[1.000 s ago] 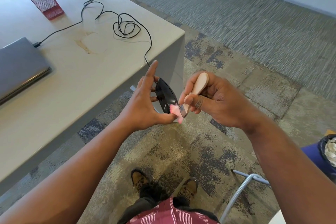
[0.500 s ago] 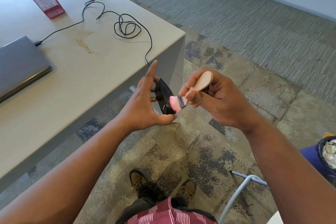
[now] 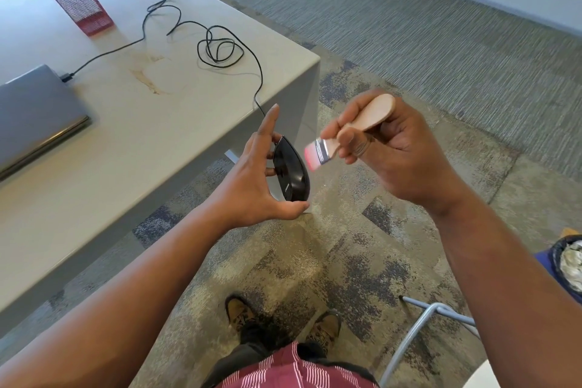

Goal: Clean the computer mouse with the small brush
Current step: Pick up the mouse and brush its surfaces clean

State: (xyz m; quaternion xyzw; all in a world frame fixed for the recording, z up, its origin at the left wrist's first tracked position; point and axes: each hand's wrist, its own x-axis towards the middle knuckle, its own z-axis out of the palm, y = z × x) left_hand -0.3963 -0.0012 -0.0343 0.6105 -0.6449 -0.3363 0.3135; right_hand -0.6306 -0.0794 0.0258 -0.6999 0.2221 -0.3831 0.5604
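A glossy black computer mouse stands on edge in my left hand, gripped between the thumb below and fingers behind, with the index finger pointing up. Its black cable runs up over the desk corner to a coil on the desk. My right hand grips a small brush by its pale wooden handle. The pink bristles point left at the mouse's upper right side, about touching it; the brush head is blurred.
A beige desk fills the left, holding a closed grey laptop and a red mesh pen holder. Below are carpet, my shoes, a metal chair frame and a bin at the right edge.
My right hand has lifted the brush from the mouse's lower end up along its side to the upper part. My left hand keeps holding the mouse in the same place.
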